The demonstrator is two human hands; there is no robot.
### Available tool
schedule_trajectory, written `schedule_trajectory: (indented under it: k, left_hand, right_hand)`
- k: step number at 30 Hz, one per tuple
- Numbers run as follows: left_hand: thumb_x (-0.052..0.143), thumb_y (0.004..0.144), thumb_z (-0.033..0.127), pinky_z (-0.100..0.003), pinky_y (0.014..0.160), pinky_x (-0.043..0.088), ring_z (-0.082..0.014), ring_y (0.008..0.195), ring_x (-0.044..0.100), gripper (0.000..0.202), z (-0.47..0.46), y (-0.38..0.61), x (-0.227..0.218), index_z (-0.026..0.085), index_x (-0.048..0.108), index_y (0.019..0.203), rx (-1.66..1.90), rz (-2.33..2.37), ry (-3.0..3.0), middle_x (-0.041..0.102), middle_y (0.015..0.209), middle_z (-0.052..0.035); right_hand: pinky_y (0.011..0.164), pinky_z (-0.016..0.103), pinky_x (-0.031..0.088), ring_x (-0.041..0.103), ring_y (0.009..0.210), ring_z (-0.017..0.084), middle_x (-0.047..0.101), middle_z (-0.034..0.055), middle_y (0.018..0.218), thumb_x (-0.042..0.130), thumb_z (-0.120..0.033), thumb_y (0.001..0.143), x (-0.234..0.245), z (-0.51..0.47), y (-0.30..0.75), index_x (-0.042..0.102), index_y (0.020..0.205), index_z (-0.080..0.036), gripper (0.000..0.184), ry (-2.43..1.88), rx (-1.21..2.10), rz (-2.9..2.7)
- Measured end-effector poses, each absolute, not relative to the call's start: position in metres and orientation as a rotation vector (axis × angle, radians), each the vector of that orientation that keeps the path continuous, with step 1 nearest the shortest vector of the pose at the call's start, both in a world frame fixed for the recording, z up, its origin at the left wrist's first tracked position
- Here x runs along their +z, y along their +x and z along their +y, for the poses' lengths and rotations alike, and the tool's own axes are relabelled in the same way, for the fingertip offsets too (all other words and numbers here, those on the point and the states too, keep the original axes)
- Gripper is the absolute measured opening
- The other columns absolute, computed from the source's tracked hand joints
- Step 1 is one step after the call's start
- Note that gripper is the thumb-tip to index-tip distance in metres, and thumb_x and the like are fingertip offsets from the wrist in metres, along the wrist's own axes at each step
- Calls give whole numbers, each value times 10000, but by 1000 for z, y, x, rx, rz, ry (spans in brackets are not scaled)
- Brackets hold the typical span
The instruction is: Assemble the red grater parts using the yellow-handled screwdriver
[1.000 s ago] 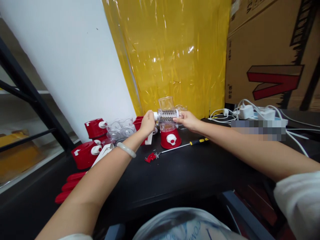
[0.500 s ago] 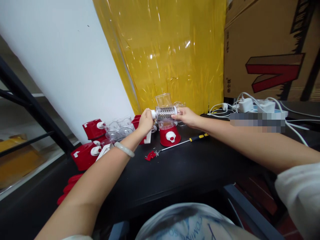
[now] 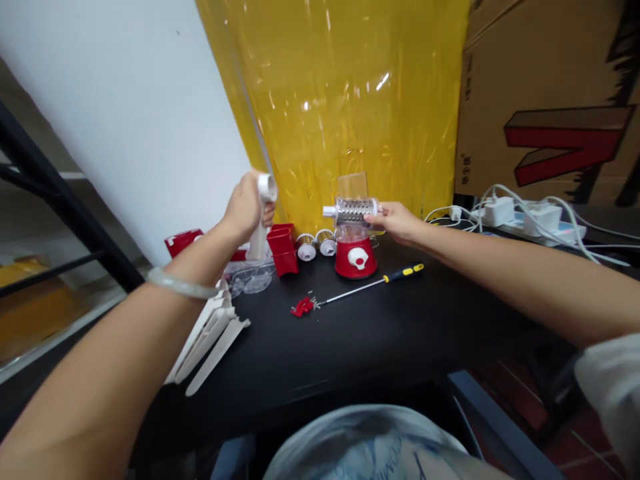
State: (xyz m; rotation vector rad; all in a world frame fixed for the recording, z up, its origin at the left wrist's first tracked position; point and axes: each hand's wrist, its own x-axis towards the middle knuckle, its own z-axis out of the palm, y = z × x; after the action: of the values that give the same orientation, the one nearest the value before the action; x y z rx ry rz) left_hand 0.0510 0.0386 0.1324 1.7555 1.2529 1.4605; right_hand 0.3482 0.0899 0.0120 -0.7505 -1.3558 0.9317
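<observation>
My left hand (image 3: pixel 246 205) is closed around a white crank handle (image 3: pixel 267 188), raised above the left part of the table; its round socket end shows at the top. My right hand (image 3: pixel 394 221) grips the right end of a metal grater drum (image 3: pixel 351 211), fingers pressed together. The drum lies level, its white stub pointing left, at the upper clear part of a rotary grater with a red base (image 3: pixel 354 259). Whether the drum is fully seated there I cannot tell.
A screwdriver (image 3: pixel 395 275) lies before the grater, its tip near small red parts (image 3: pixel 303 307) and screws. Two more drums (image 3: pixel 307 248) and a red hopper-like part (image 3: pixel 283 250) stand left. White handle pieces (image 3: pixel 215 340) lie at front left; cables and a power strip (image 3: pixel 545 223) lie right.
My left hand has left the drum's left end, moved left and up, and now holds the white crank handle. My right hand remains on the drum. The view has shifted slightly.
</observation>
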Motion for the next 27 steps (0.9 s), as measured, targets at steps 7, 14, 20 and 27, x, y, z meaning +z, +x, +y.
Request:
schedule_trajectory:
  k: [7, 14, 20, 27]
  left_hand:
    - [359, 1003, 613, -220, 417, 291, -81, 371, 314, 486, 40, 61, 128, 223, 425, 721, 1342, 1049, 1668, 359, 477, 56]
    - [790, 668, 129, -196, 485, 397, -76, 496, 485, 326, 56, 46, 76, 191, 511, 825, 1052, 1112, 1638, 538, 620, 48]
    - [661, 654, 33, -309, 688, 598, -129, 649, 606, 312, 66, 38, 43, 205, 457, 815, 906, 1276, 1541, 561, 687, 33]
    - [711, 705, 164, -407, 726, 641, -234, 929, 658, 339, 71, 26, 25, 180, 552, 1004, 820, 1381, 1569, 641, 978, -77]
  right_hand:
    - [849, 351, 557, 684, 751, 171, 766, 48, 822, 936, -288, 529, 12, 86, 343, 731, 791, -159, 357, -727, 979, -1362]
    - [894, 355, 544, 708, 795, 178, 782, 59, 874, 963, -301, 472, 13, 94, 326, 752, 820, -151, 433, -693, 1024, -1403]
    - [863, 321, 529, 698, 816, 171, 777, 64, 889, 973, -393, 487, 9, 93, 336, 765, 851, -149, 485, -669, 1065, -1373]
    - [653, 252, 464, 568, 638, 106, 628, -8, 657, 971, -434, 461, 22, 88, 380, 649, 665, -171, 462, -703, 1072, -1272]
